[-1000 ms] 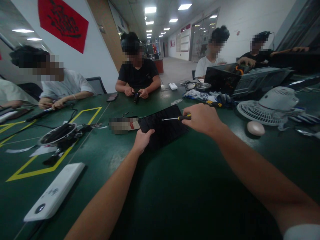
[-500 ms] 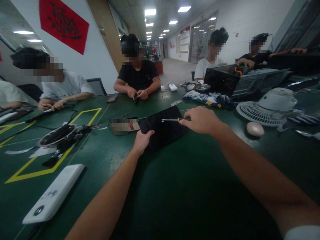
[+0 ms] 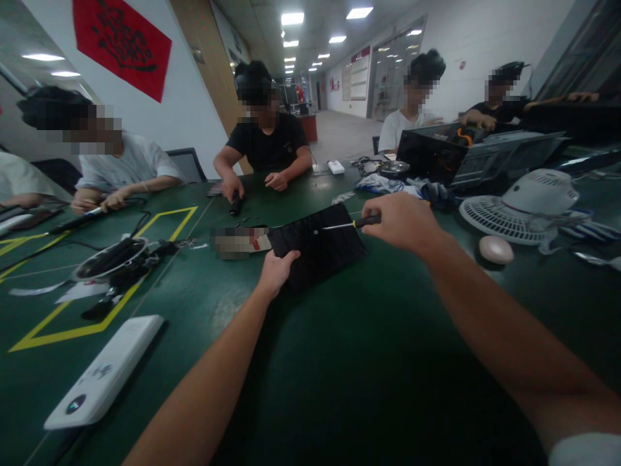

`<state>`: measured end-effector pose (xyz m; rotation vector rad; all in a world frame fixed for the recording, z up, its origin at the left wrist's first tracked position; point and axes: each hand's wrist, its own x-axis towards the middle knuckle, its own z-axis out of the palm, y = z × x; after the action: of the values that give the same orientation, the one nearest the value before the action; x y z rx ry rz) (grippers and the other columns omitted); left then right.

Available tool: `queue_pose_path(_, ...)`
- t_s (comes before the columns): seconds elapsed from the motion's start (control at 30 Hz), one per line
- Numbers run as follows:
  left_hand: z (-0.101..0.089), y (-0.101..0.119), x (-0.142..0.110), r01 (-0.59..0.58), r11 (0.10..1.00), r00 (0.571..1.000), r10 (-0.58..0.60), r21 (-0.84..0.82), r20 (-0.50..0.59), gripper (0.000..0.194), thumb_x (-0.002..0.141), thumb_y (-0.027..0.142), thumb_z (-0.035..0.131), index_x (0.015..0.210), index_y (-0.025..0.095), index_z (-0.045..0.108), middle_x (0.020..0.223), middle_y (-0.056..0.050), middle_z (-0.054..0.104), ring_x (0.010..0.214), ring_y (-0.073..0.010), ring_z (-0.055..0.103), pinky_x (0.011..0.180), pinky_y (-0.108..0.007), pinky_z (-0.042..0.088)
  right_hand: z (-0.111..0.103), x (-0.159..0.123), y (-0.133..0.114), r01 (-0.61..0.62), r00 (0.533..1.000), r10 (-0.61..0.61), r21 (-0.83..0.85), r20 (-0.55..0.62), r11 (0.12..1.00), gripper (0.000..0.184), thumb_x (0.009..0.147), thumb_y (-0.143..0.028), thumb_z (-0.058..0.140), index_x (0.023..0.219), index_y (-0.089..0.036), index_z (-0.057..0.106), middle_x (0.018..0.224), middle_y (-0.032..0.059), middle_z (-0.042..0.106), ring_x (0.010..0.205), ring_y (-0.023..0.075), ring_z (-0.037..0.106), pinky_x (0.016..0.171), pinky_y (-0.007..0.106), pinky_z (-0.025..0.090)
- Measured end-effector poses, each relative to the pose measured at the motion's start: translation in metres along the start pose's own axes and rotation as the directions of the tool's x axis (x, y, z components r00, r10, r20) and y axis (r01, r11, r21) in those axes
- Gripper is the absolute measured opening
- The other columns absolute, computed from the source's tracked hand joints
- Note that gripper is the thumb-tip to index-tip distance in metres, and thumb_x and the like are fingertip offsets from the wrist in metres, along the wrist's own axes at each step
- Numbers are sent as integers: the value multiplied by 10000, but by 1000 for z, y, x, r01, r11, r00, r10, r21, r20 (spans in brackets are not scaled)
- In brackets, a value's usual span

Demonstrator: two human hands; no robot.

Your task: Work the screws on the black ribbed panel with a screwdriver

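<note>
A flat black panel lies on the green table in front of me. My left hand is closed on the panel's near left corner and holds it down. My right hand is wrapped round the black and yellow handle of a thin screwdriver. The shaft points left and its tip rests on the panel's top face near the middle.
A white device lies near left, inside yellow floor-tape lines. A dismantled black gadget sits at left. A white fan and a pink oval object are at right. Several people sit around the table.
My right hand has risen slightly and moved right, tilting the screwdriver so its tip comes down on the panel. The person opposite has moved one hand to a dark object on the table.
</note>
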<state>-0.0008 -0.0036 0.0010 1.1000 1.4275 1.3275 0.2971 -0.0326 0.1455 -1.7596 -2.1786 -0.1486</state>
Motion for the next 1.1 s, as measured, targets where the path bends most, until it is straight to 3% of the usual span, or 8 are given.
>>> queue_pose_path(0.2,2,3,-3,-17,1000,999,18,22,-35,414,605,398,900,934,168,798,928,-90,830,877,-298,778,864,-419,609,2,-1,-7,49,998,-49,-4,-50,999,202,891,-309,760,1055,-273,873,1056,87,841,1005,322,736,750,399,442)
queue_pose_path(0.67,0,0,0,4,1000,1000,-3,4,-15,466,617,397,907,1004,160,799,959,-104,839,895,-311,788,900,-448,608,7,-4,-15,103,994,-104,-32,-33,994,184,947,-319,778,1104,-271,861,1116,88,833,1039,325,734,732,389,418)
queue_pose_path(1.1,1,3,-2,-21,999,999,22,34,-33,400,614,395,896,925,164,799,899,-90,817,844,-285,759,862,-416,594,5,-5,-20,-5,995,9,-35,103,999,315,992,-447,700,1179,-261,873,1153,141,846,1101,388,759,781,430,493)
